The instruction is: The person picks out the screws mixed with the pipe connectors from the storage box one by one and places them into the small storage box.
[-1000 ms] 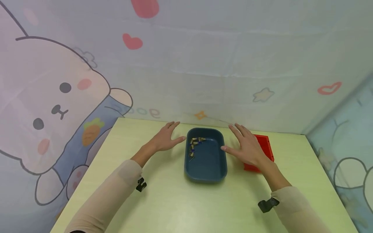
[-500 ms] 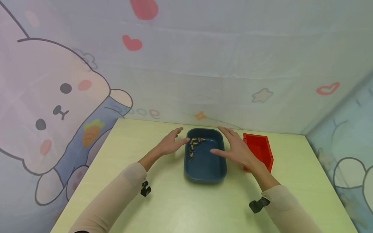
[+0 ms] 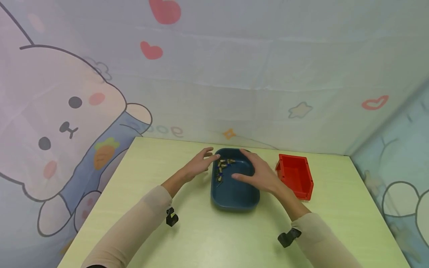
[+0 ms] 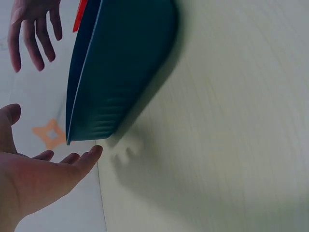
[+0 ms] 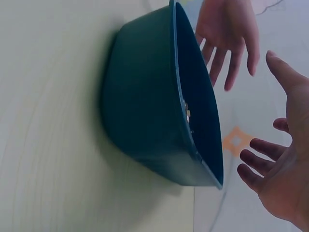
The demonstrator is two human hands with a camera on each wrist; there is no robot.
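A dark blue rectangular bin (image 3: 236,191) stands on the table, with several small brass-coloured metal parts (image 3: 220,169) bunched along its left side; their exact kind is too small to tell. My left hand (image 3: 197,165) hovers by the bin's upper left rim, fingers extended and holding nothing. Over the bin's right side is my right hand (image 3: 261,175), its thumb spread from its fingers and nothing in its grasp. In the left wrist view the left hand (image 4: 43,176) appears beside the bin's end. The right wrist view shows the right hand (image 5: 282,159) apart from the bin's rim.
A red plastic bin (image 3: 295,176) stands on the table (image 3: 214,238) to the right of the blue one. Behind the table hangs a printed cloth (image 3: 214,74) with a cartoon bear. Dark clips (image 3: 289,237) are worn at both wrists.
Both hands have moved inward, the right hand leftward from beside the red bin to over the blue bin, uncovering the red bin. The left hand has shifted right to the blue bin's rim.
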